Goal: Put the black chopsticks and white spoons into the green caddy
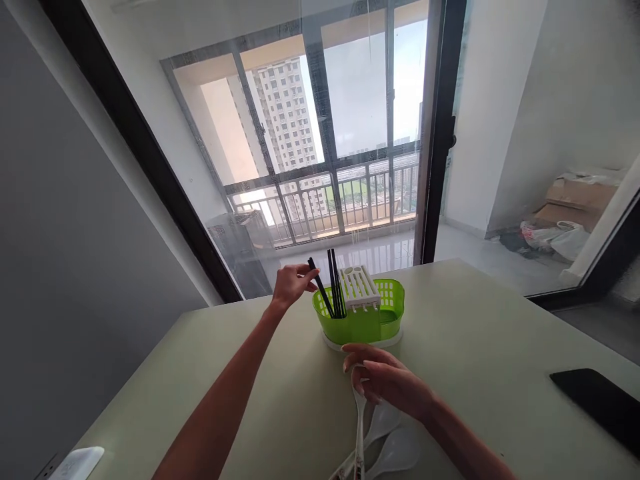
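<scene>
A green cutlery holder point(385, 313) with a white slotted insert point(359, 287) stands on a pale table point(500, 347). Several black chopsticks point(336, 290) stand in its left compartment. My left hand point(291, 283) reaches to the holder's left side and pinches the top of one leaning black chopstick point(320, 287). My right hand point(385, 380) rests just in front of the holder, fingers curled over the handle of a white spoon point(359, 427). More white spoons point(395, 447) lie under and beside my right wrist.
A black phone point(600, 403) lies at the table's right edge. A white object point(77, 463) sits at the near left corner. Behind the table a glass sliding door shows a balcony with a railing, cardboard boxes point(580, 200) and bags.
</scene>
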`<control>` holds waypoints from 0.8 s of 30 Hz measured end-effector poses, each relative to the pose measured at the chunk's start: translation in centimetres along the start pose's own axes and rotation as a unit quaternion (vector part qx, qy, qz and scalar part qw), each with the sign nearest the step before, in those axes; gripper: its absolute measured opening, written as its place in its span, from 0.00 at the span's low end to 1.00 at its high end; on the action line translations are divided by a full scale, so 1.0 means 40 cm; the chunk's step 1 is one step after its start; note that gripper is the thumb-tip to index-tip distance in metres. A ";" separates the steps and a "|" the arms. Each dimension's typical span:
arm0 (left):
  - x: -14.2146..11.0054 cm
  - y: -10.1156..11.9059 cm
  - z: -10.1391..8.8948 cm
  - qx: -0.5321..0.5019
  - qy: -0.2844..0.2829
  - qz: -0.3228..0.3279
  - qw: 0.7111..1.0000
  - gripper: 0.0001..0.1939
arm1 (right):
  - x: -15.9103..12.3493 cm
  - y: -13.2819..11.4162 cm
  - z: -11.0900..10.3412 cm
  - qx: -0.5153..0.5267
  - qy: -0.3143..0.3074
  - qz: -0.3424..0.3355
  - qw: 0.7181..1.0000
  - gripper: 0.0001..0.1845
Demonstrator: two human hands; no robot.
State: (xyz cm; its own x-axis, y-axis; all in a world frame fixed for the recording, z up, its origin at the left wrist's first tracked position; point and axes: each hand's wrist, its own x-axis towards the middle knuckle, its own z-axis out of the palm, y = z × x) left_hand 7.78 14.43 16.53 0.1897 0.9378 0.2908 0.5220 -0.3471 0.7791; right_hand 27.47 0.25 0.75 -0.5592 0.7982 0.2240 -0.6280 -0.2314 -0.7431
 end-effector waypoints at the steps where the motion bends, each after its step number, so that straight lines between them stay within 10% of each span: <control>1: 0.015 -0.006 0.010 0.000 -0.007 0.000 1.000 0.24 | 0.001 0.001 -0.002 0.001 -0.003 0.001 1.000 0.24; 24: 0.020 -0.024 0.007 0.114 0.027 0.048 0.992 0.17 | -0.007 -0.027 -0.042 0.004 0.022 -0.025 0.999 0.20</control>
State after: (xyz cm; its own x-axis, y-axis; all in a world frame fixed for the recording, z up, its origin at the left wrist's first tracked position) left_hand 7.66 15.51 15.88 0.2067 0.8966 0.3917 0.6799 -0.4195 0.6015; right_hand 29.22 1.20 0.41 -0.5022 0.8329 0.2325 -0.6594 -0.1950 -0.7260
